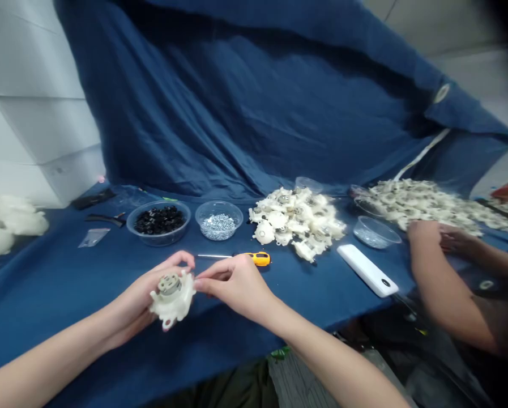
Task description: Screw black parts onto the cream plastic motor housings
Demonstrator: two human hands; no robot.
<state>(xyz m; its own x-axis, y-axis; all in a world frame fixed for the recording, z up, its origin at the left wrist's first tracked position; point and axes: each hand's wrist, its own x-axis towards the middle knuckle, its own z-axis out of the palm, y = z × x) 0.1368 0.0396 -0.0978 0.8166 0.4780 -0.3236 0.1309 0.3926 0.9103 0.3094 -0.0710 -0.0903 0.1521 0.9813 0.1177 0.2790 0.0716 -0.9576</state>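
My left hand is closed around a cream plastic housing with a round grey motor-like part seated on top. At the housing's right side, the thumb and fingers of my right hand are pinched together; whatever lies between the fingertips is too small to make out. Just beyond my right hand, a screwdriver with a yellow and black handle lies on the blue cloth, its shaft pointing left. Behind my hands stand a clear bowl of black parts and a clear bowl of small silvery screws.
A heap of cream housings sits at centre right. A white oblong device lies near the table edge, beside another clear tub. On the right, a co-worker's hands touch a second heap. More cream parts lie far left.
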